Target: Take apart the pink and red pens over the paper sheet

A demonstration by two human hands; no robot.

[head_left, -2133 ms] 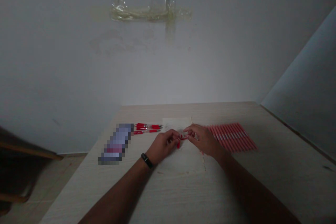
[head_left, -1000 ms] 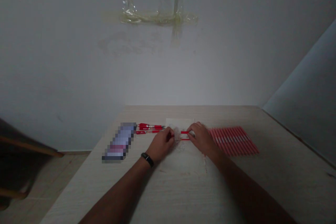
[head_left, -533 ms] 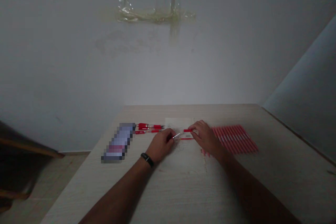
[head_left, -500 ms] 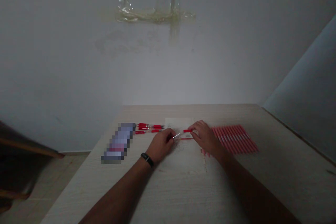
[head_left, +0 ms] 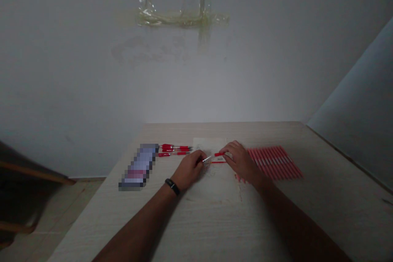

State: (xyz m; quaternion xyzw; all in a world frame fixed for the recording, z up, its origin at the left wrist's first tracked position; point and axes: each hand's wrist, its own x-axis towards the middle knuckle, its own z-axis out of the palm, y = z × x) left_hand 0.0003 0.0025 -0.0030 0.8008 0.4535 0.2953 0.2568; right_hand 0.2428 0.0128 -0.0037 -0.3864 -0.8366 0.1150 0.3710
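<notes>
My left hand [head_left: 189,168], with a dark band at the wrist, pinches a clear pen barrel [head_left: 207,158]. Facing it, my right hand [head_left: 239,160] has its fingertips closed on a red pen grip [head_left: 217,154]. The barrel and the grip point at each other; I cannot tell whether they touch. Below them a thin red refill [head_left: 217,162] lies on a pale sheet of paper [head_left: 211,190]. Several red pens [head_left: 175,147] lie by my left hand. Beside my right forearm, red stick-like pieces [head_left: 274,163] form a neat slanted row, partly hidden by the hand.
At the left of the table [head_left: 147,221] lies a flat pixelated object [head_left: 139,168]. The wall [head_left: 221,82] rises behind the table's far edge, with clear tape [head_left: 178,19] stuck on it. Wooden bars [head_left: 39,168] of furniture stand at the far left.
The red grip in my right hand has tilted slightly, its left end lower now. My left hand and the things on the table stay nearly where they were.
</notes>
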